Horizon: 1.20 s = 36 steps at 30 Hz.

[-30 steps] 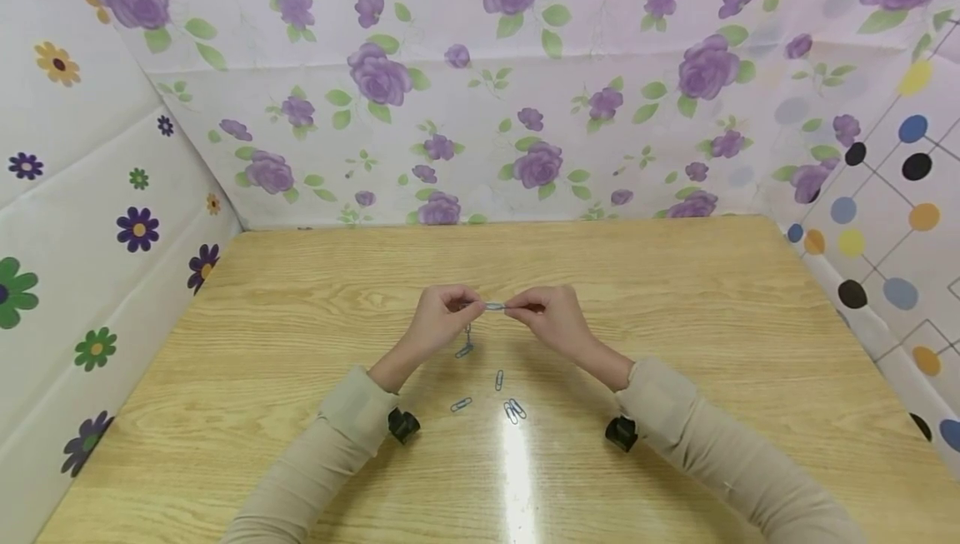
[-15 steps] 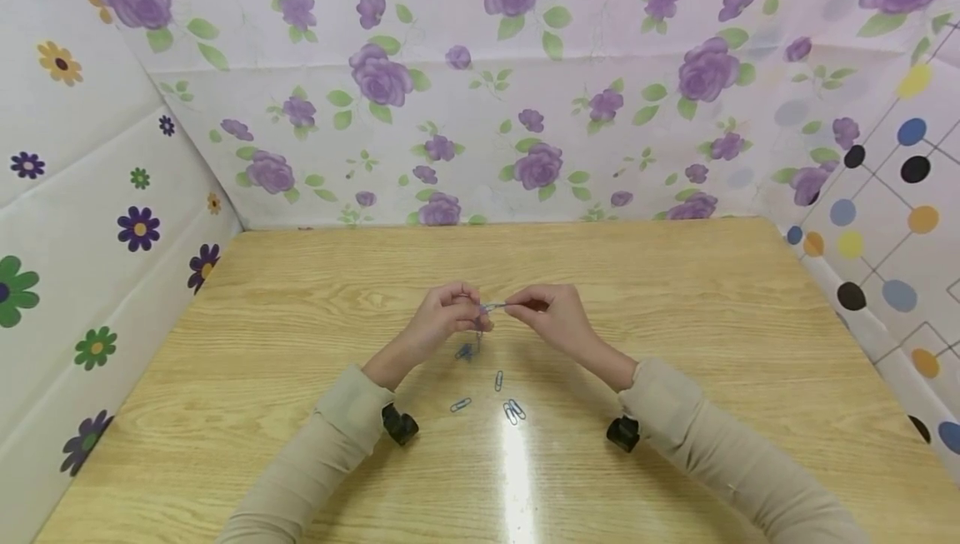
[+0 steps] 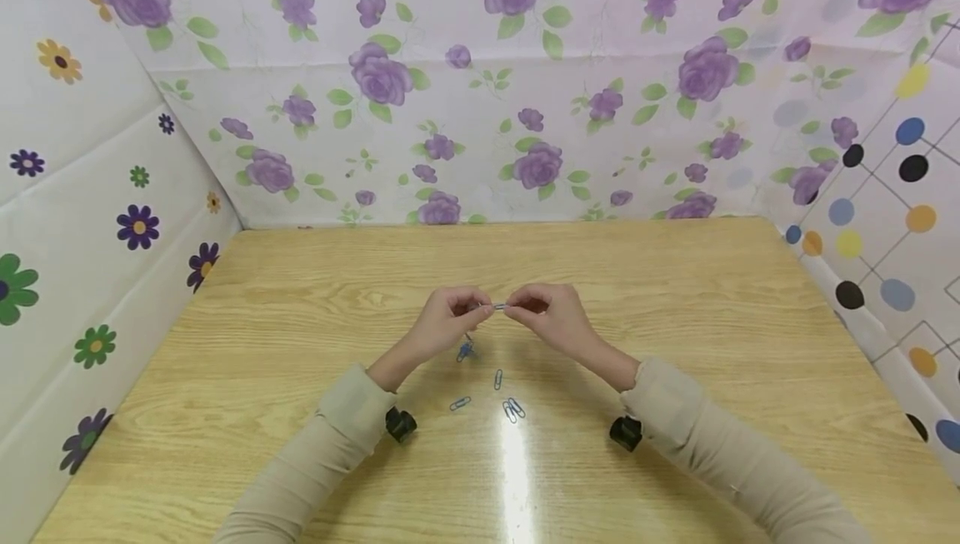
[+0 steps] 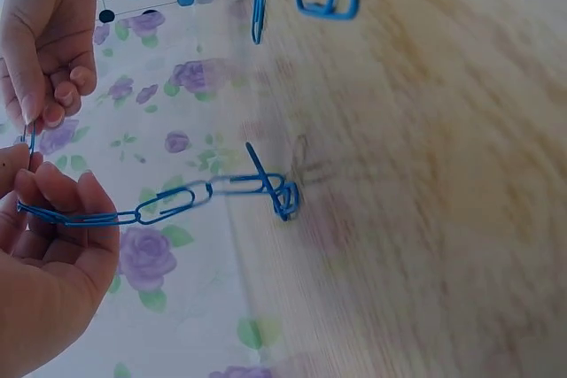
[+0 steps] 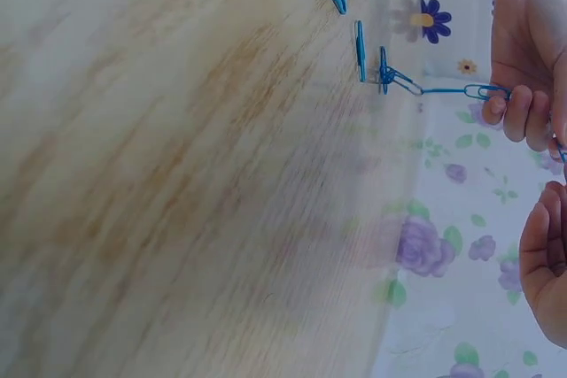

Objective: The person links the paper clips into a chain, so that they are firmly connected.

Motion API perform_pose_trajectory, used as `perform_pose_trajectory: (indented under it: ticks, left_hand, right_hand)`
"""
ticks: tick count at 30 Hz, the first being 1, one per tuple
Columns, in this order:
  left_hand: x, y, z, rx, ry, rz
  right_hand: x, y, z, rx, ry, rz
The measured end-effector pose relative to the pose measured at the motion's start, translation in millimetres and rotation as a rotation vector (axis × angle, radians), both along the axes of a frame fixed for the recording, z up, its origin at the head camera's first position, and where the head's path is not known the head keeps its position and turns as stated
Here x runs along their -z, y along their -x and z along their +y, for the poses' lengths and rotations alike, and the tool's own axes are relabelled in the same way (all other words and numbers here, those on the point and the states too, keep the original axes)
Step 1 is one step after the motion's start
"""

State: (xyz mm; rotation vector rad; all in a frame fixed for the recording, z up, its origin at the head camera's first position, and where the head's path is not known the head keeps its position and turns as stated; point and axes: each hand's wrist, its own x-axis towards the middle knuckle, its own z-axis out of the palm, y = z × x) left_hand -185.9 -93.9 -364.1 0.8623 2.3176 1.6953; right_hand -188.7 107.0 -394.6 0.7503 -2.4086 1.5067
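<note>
The two hands meet above the middle of the surface (image 3: pixel 675 294), somewhat nearer to its left edge than to its right, and the main relation is the narrow gap between their fingertips. In this gap one blue paper clip (image 3: pixel 500 306) lies with its long axis from left to right, about parallel to the far edge of the surface. The left hand (image 3: pixel 450 317) pinches at one end of it and the right hand (image 3: pixel 553 316) pinches at the other, so neither hand is clearly nearer. From the left hand a chain of blue clips (image 4: pixel 168 208) goes down, away from the far edge, and its lower end gathers in a small heap (image 3: pixel 466 351), which seems to rest on the surface. Whether the pinched clip is already linked with the chain I cannot tell, because the left fingers cover this place; I judge that any linking depends on this hidden end. Farther from the far edge lie the loose clips: a single one (image 3: pixel 498 379) almost under the gap, a slanting one (image 3: pixel 460 403) nearer to the left hand, and a pair (image 3: pixel 513 410) close together.
</note>
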Motion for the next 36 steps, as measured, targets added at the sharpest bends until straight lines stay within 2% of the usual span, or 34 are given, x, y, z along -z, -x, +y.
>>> perform_pose_trajectory:
  ticks: [5, 9, 19, 28, 32, 36]
  left_hand:
    - [-0.9, 0.0, -3, -0.005, -0.005, 0.015]
    - [-0.8, 0.8, -6, -0.019, -0.006, 0.009]
    - [0.4, 6.9, -15, -0.038, -0.012, 0.037]
    - [3.7, 17.4, -22, -0.061, 0.015, 0.023]
    - [4.4, 20.2, -27, -0.066, 0.02, 0.028]
    - [6.0, 21.8, -30, -0.058, 0.022, 0.016]
  right_hand:
    - [1.1, -6.0, 9, -0.004, -0.049, -0.049]
    - [1.3, -12.7, 15, -0.037, -0.112, -0.096]
    - [22.3, -23.5, 23, -0.27, -0.317, -0.164]
    - [34.3, -27.9, 22, -0.374, -0.38, -0.253]
    - [36.6, -29.1, 19, -0.4, -0.405, -0.232]
    - [38.7, -30.8, 16, -0.407, -0.429, -0.165]
